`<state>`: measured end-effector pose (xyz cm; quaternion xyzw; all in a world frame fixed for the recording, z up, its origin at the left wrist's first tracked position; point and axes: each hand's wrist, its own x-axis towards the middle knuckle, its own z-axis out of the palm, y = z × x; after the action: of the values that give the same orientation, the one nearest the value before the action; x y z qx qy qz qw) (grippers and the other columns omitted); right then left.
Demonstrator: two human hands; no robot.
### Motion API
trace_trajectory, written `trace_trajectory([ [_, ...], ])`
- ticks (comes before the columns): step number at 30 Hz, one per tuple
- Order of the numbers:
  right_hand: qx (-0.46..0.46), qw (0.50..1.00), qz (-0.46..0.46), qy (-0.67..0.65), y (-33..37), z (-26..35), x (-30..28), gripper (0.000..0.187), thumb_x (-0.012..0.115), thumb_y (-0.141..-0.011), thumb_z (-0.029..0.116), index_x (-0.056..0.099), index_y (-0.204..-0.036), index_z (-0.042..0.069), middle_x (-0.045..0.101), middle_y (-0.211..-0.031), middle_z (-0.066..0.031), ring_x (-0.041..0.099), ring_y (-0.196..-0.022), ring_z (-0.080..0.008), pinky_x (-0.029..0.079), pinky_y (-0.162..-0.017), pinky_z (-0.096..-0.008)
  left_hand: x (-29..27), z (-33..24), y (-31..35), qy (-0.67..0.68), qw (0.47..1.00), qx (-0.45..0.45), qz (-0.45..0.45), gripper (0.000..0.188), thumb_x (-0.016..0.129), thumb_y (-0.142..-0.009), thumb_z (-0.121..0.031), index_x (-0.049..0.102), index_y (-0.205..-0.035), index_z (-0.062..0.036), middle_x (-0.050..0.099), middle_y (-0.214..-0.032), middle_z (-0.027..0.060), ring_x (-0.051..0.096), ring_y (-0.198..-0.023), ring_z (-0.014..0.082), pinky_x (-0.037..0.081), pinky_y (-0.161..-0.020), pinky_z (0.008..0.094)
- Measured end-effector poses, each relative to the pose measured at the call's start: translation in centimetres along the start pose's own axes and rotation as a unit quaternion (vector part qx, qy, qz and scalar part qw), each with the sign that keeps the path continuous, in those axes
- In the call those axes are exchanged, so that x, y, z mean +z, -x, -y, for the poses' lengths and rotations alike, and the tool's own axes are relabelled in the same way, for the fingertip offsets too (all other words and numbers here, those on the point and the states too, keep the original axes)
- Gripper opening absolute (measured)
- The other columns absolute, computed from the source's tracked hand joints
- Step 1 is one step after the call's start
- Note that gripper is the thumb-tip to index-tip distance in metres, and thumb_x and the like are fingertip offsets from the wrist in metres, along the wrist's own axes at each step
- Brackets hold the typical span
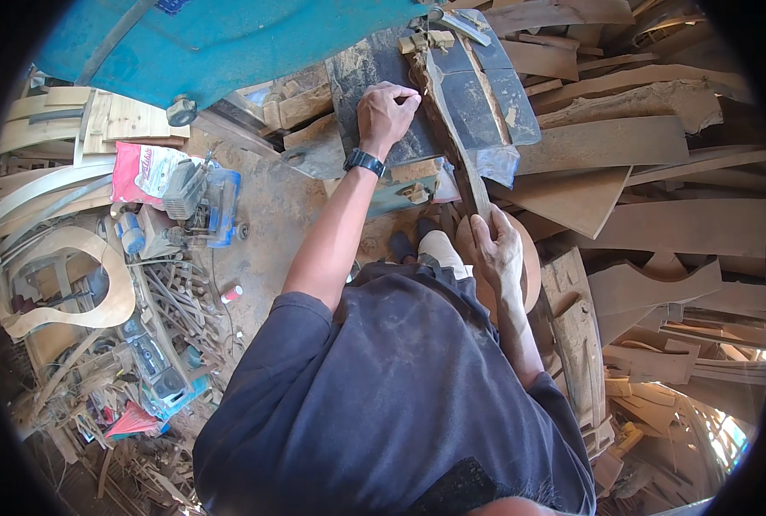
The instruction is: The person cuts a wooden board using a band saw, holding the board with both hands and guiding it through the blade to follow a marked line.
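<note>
A long, narrow plank point(453, 142) with a rough, dark edge runs from the far end of a dark saw table point(473, 99) back toward my body. My right hand point(499, 245) is closed around the plank's near end. Just left of its far half, my left hand point(387, 116) hovers over the table with fingers curled and thumb pressed to them. Whatever those fingers pinch, if anything, is hidden. A dark watch sits on the left wrist. By the plank's far tip are a small wooden block point(427, 41) and a metal piece point(464, 26).
A large blue-green machine housing point(228, 47) stands at the far left. Curved wooden offcuts point(658, 228) are piled along the right. To the left lie a ring-shaped wooden cutout point(112, 258), a red-and-white bag point(146, 172), a blue-and-grey machine point(202, 202) and scattered sticks point(181, 297).
</note>
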<state>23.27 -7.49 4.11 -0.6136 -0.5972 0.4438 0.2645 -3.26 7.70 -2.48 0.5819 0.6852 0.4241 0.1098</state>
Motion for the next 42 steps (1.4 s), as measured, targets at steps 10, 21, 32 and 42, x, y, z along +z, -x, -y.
trace_trajectory([
  [10,-0.017,1.0,-0.015,0.012,-0.2,0.0,0.3,0.035,0.061,-0.1,0.029,0.067,-0.127,0.006,0.073,-0.1,-0.025,0.074,-0.096,-0.0395,0.055,-0.083,-0.0429,-0.3,-0.5,0.1,0.002,1.0,0.001,-0.011,0.02,0.077,-0.084,-0.029,0.082,-0.091,-0.0115,0.077,-0.1,0.0109,0.071,-0.099,0.031,0.054,-0.092,0.0409],
  [21,-0.006,1.0,-0.013,0.015,-0.5,0.4,0.3,0.035,0.06,-0.101,0.028,0.067,-0.128,0.007,0.074,-0.104,-0.0243,0.073,-0.1,-0.0393,0.055,-0.085,-0.043,-0.3,-0.6,0.0,0.021,1.0,-0.01,-0.015,0.016,0.074,-0.084,-0.027,0.082,-0.087,-0.013,0.077,-0.098,0.0099,0.069,-0.099,0.0316,0.053,-0.093,0.0419],
  [32,-0.024,0.999,-0.019,0.015,-1.0,0.2,0.8,0.038,0.061,-0.1,0.03,0.066,-0.129,0.006,0.074,-0.102,-0.0261,0.073,-0.099,-0.0411,0.055,-0.084,-0.043,0.0,-0.3,-0.1,0.0,1.0,-0.003,-0.026,0.019,0.076,-0.084,-0.027,0.082,-0.09,-0.01,0.078,-0.098,0.0109,0.072,-0.097,0.0291,0.055,-0.09,0.0389],
  [42,0.006,1.0,-0.005,0.004,-1.2,0.5,1.3,0.038,0.061,-0.101,0.03,0.065,-0.129,0.005,0.074,-0.1,-0.0264,0.074,-0.097,-0.0398,0.055,-0.082,-0.0425,-0.1,-0.2,-0.1,0.022,0.999,-0.014,-0.019,0.017,0.074,-0.083,-0.027,0.082,-0.088,-0.0121,0.077,-0.099,0.011,0.069,-0.1,0.0322,0.053,-0.094,0.0419],
])
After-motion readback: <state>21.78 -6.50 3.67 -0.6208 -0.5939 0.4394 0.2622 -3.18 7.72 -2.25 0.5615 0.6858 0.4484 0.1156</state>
